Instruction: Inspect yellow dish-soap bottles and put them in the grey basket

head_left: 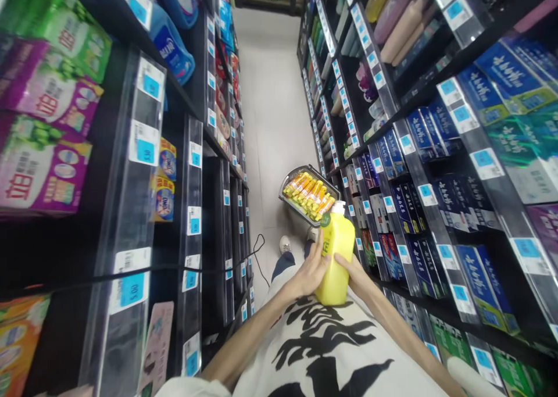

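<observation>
Yellow bottle in the grip of left hand and right hand, the latter partly hidden.

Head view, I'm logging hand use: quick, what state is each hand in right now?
Left hand: closed on the yellow bottle, holding its left side.
Right hand: holding the same bottle, thumb across it; its other fingers are hidden.

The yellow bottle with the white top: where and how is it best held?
Probably hold the yellow bottle around its broad body, from both sides, where the left hand and right hand grip it; the white top is much narrower and likely offers less grip.
</observation>
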The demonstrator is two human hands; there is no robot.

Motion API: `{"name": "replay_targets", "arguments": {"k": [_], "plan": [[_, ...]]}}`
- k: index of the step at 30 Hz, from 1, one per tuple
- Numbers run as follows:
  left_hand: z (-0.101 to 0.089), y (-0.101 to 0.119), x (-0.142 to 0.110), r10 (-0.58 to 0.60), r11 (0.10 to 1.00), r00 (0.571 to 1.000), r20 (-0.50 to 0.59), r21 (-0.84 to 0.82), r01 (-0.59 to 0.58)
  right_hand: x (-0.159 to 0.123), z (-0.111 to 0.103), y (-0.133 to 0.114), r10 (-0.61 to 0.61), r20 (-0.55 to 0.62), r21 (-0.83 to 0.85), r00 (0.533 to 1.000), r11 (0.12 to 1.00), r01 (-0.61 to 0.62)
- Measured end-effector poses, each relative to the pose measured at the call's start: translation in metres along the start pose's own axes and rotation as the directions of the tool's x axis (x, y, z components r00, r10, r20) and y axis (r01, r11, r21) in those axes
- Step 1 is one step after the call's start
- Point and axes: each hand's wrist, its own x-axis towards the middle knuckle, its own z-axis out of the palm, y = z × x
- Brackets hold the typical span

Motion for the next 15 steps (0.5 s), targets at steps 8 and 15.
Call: {"name": "replay_targets", "arguments": {"k": [8,15], "plan": [[0.004,0.015,0.025,-0.072,0.977,0.992,-0.105,0.193,0.091,0.026,-0.055,0.022,0.231,-0.017,0.252,0.973,0.943,-0.219],[-0.010,-0.006,0.077,-0.170,0.935,0.959,-0.229,-0.344,0.083,0.054,-0.079,0.013,0.296,0.350,0.262,0.889,0.880,-0.396]]}}
